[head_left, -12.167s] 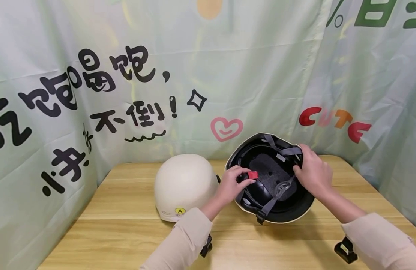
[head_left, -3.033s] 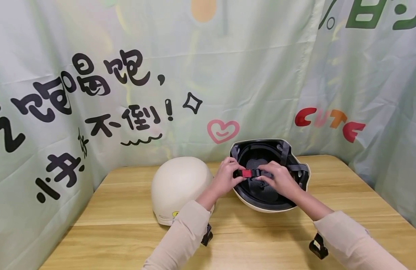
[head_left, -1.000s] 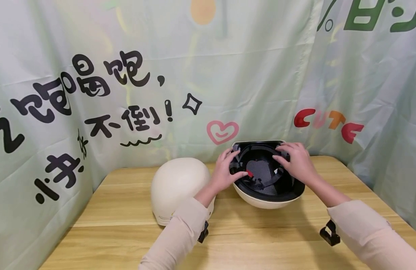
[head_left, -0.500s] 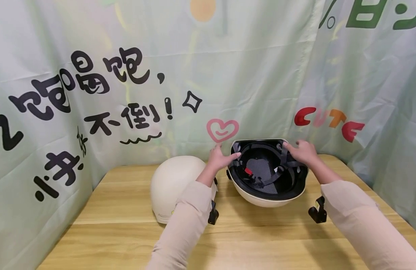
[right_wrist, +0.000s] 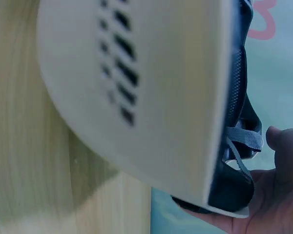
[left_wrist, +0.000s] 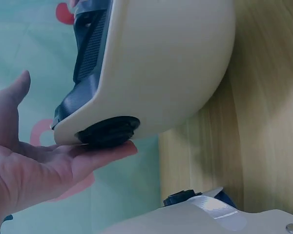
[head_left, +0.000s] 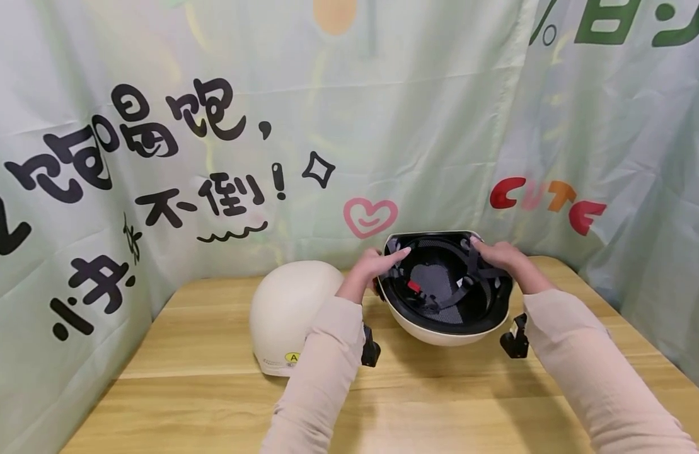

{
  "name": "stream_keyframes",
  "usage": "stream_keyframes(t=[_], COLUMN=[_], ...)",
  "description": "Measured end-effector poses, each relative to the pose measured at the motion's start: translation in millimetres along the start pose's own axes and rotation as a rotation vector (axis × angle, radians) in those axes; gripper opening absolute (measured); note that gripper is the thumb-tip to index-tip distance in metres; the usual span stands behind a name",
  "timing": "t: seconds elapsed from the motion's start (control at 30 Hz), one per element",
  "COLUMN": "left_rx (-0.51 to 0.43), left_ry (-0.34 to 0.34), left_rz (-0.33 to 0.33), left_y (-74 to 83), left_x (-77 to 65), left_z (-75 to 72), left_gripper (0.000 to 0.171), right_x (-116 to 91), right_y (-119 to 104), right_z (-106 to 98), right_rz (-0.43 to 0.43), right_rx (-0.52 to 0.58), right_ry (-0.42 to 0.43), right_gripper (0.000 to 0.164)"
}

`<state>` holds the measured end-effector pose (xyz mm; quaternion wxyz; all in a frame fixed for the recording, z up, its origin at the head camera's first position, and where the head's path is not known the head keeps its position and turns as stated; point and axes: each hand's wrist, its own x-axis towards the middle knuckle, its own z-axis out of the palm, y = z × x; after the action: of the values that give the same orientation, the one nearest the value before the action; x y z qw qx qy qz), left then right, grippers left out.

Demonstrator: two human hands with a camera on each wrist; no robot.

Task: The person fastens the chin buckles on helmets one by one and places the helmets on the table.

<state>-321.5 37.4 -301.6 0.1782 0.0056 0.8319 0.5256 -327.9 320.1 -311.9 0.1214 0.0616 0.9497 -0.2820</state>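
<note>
An off-white helmet (head_left: 434,334) faces me with its black padded inside, tilted over the table. Its grey chin strap (head_left: 458,294) and red buckle (head_left: 414,285) lie inside. My left hand (head_left: 374,263) is at its left side, thumb over the rim. In the left wrist view its straight fingers (left_wrist: 105,155) press on the black round side knob (left_wrist: 110,131), thumb spread away. My right hand (head_left: 501,255) is at the opposite side. In the right wrist view its thumb (right_wrist: 283,141) stands clear of the strap; the fingers are partly hidden behind the shell.
A second off-white helmet (head_left: 295,309) with a yellow A sticker sits dome up, left of my left hand, partly behind my sleeve. Black wrist cameras (head_left: 515,340) jut from both wrists. A printed curtain (head_left: 428,145) hangs behind the wooden table (head_left: 434,410).
Earlier, both hands pinched the buckle and strap inside the helmet. They have since let go and moved outward to the helmet's two sides. The strap now lies inside the shell.
</note>
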Motion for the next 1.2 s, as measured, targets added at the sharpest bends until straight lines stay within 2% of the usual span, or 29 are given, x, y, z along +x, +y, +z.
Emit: stream_keyframes(t=[0.13,0.27,0.37,0.53,0.67,0.83,0.93,1.07,1.2], left_rx=[0.029,0.002,-0.008,0.023,0.071,0.156,0.218,0.222,0.207], left_ry=[-0.007,0.005,0.021,0.047,0.114,0.196,0.276,0.396,0.481], left_rz=[-0.003,0.006,-0.014,-0.052,-0.067,-0.054,-0.019,0.034,0.092], left_y=[3.9,4.4,4.4,6.7,8.3,6.6,4.3,2.8,0.4], left_x=[-1.7,-3.9,-6.3,-11.0,-12.8,-16.3,-19.9,-26.8,-31.5], left_z=[-3.4,-6.0,-6.5,-7.3,-7.1,-5.1,-1.9,1.5,4.2], left_gripper=[0.083,0.079,0.083,0.094,0.094,0.089,0.083,0.079,0.066], right_x=[-33,-39,-40,-45,-48,-51,-52,-59,-66], right_y=[-29,-39,-45,-50,-50,-50,-50,-53,-54], right_z=[-4,-4,-4,-3,-1,2,5,8,11], right_rz=[0.018,0.027,0.044,0.078,0.099,0.086,0.095,0.117,0.117], right_rx=[0.083,0.154,0.168,0.183,0.197,0.110,0.096,0.108,0.112], right_ry=[-0.084,-0.131,-0.120,-0.128,-0.127,-0.020,0.072,0.146,0.186], right_gripper=[0.090,0.086,0.088,0.092,0.095,0.098,0.100,0.104,0.104])
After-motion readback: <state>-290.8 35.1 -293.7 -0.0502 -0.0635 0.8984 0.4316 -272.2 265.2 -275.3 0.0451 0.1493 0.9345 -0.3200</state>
